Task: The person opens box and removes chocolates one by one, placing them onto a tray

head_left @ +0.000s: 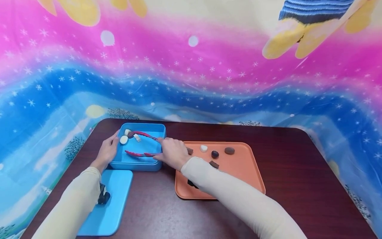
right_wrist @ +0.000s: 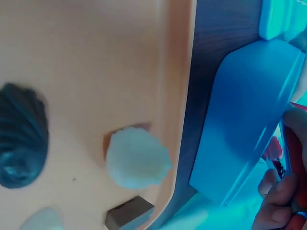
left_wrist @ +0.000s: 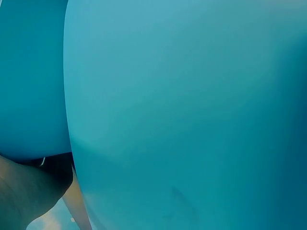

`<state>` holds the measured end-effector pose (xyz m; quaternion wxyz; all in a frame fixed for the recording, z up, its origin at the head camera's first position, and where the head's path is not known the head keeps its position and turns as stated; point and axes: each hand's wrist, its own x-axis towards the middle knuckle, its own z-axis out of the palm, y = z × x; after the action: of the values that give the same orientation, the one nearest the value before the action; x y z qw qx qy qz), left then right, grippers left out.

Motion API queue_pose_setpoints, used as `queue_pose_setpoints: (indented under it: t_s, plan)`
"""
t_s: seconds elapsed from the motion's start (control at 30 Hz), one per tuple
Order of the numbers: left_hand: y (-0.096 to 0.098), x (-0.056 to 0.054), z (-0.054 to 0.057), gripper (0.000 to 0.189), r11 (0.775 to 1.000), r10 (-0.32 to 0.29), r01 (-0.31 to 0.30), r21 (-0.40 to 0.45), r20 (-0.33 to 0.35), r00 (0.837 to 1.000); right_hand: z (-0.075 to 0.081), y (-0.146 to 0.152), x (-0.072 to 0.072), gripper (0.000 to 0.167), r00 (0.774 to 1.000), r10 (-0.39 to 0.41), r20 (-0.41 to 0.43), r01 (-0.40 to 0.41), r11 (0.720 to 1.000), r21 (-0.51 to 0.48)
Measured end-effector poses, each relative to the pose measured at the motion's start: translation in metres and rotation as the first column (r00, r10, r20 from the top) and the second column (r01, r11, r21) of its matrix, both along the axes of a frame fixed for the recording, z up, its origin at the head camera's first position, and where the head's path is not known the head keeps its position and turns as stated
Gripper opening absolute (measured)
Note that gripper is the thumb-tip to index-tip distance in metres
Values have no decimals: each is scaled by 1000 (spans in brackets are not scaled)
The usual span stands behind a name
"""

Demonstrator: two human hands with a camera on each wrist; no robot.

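Observation:
My right hand [head_left: 174,151] grips red-tipped tongs [head_left: 144,154], whose two arms stand spread apart over the inside of a blue box [head_left: 152,167]. Several small chocolates lie at the box's far left: a round white chocolate [head_left: 123,139], a pale ridged piece [head_left: 137,137] and a brown chocolate [head_left: 130,134] right at the tip of the upper tong arm. My left hand [head_left: 108,151] holds the box by its left wall, thumb near the rim. In the left wrist view the blue box wall [left_wrist: 182,105] fills most of the picture.
An orange tray [head_left: 238,179] right of the box bears several chocolates, among them a white shell-shaped one [right_wrist: 136,158], a dark ridged one [right_wrist: 21,136] and a brown block [right_wrist: 129,213]. A flat blue lid [head_left: 116,212] lies front left on the dark wooden table [head_left: 298,186]. Behind hangs a printed cloth [head_left: 191,83].

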<state>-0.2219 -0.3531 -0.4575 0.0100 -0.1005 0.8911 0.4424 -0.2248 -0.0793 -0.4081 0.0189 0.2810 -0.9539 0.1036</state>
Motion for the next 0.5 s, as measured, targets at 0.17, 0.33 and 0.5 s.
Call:
queue_pose_setpoints:
  t_s: [0.17, 0.33, 0.5]
  plan:
    - [0, -1, -1, 55, 1000, 1, -1, 4, -2, 1000, -1, -13, 0, 70, 991, 47, -126, -27, 986, 162]
    - [0, -1, -1, 55, 1000, 7, -7, 0, -4, 1000, 1, -25, 3, 68, 976, 87, -200, -37, 970, 242]
    - [0, -2, -2, 55, 1000, 14, -14, -3, -3, 1000, 5, -38, 4, 61, 961, 106, -256, -30, 958, 287]
